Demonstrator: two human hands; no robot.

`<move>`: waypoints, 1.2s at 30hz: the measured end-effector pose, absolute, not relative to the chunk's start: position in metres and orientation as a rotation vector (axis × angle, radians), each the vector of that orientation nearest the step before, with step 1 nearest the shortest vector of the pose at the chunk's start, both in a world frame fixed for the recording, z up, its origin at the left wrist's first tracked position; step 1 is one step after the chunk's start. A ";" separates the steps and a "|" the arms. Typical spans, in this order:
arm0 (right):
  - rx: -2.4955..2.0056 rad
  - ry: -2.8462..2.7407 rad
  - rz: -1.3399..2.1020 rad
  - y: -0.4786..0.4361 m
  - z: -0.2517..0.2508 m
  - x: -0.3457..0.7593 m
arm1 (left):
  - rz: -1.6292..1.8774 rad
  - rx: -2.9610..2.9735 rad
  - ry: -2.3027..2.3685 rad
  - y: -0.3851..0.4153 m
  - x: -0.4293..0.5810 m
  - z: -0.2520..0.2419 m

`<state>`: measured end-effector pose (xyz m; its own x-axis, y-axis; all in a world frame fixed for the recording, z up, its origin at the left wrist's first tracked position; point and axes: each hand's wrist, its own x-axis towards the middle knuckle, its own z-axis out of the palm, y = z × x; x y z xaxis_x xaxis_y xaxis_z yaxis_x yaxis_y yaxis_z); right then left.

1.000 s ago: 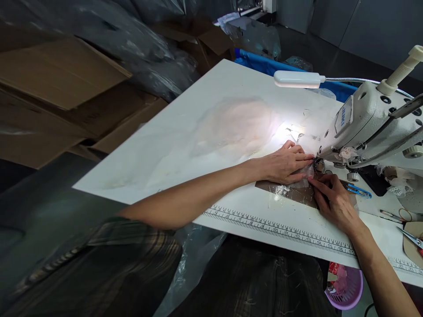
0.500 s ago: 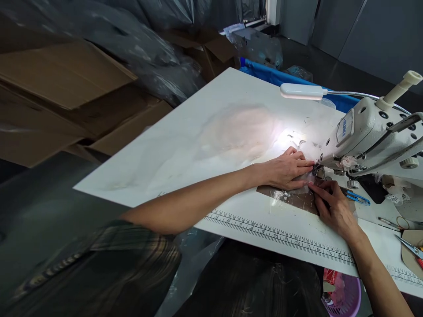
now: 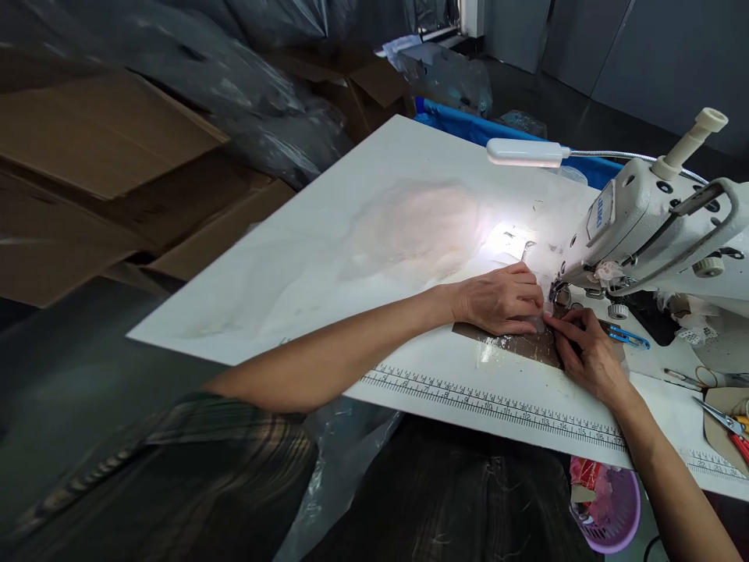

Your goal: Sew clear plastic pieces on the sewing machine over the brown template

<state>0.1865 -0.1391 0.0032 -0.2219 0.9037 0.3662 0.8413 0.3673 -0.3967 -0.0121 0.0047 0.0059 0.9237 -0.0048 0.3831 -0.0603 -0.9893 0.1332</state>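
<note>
A piece of sheer pale fabric (image 3: 546, 306) lies under the needle area of a white sewing machine (image 3: 629, 207). Left of the presser foot, my left hand (image 3: 504, 300) has its fingers curled down on the fabric. Thumb and forefinger of my right hand (image 3: 588, 351) pinch the fabric's near edge, just in front of the foot. Most of the cloth is hidden beneath my fingers. Under both hands is a brownish plate (image 3: 509, 343) set on the white table (image 3: 328, 257).
A lit lamp (image 3: 523, 153) hangs over the work. To the right are blue thread snips (image 3: 629, 337) and red-handled scissors (image 3: 725, 421). A printed ruler (image 3: 468, 398) runs along the front edge. A purple basket (image 3: 623, 511) stands below; cardboard boxes (image 3: 105, 133) are at left.
My left hand's fingers have gone from stretched out toward the needle to curled, drawn slightly back. My right hand keeps its pinch by the foot. The whole view has shifted a little.
</note>
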 end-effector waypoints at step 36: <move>-1.628 -2.188 -0.013 -0.137 0.004 0.178 | 0.458 2.987 -0.062 -0.004 -0.014 0.021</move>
<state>0.1778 -0.1369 0.0042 -0.2327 0.9153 0.3288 0.9193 0.3173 -0.2329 -0.0143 -0.0042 0.0210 0.9533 -0.0221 0.3011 -0.0581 -0.9921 0.1112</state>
